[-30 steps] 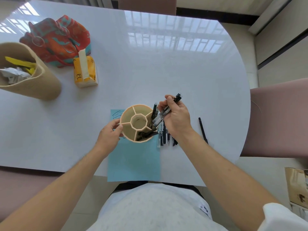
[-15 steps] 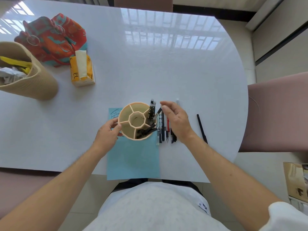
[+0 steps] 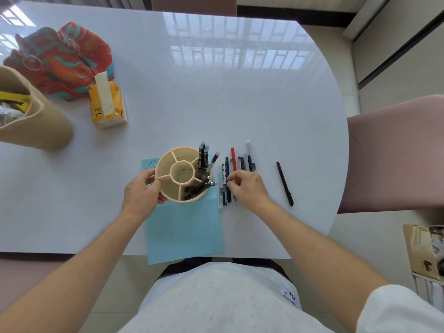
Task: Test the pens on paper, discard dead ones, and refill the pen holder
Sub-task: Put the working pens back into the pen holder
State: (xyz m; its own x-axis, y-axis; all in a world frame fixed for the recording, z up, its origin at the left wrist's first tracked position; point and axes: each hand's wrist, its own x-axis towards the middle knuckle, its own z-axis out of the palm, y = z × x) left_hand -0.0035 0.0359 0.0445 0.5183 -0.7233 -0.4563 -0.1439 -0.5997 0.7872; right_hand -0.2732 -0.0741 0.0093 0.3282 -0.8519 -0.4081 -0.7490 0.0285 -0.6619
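Note:
A peach pen holder (image 3: 165,167) with several compartments stands on a blue paper sheet (image 3: 185,229) near the table's front edge. Several pens (image 3: 204,159) stick out of its right-hand compartments. My left hand (image 3: 141,191) grips the holder's left wall. To the right lies a row of loose pens (image 3: 234,162), among them a red one. My right hand (image 3: 247,186) is down on that row, fingertips curled and pinching at a dark pen. A single black pen (image 3: 284,183) lies apart, further right.
A tan ribbed bin (image 3: 40,123) holding crumpled waste stands at the far left. Behind it sit a colourful red bag (image 3: 64,61) and an orange tissue pack (image 3: 105,104). A pink chair (image 3: 394,152) stands at the table's right side.
My right hand released a bunch of pens into the holder's right compartments, then dropped to the row of loose pens. The left hand stayed on the holder.

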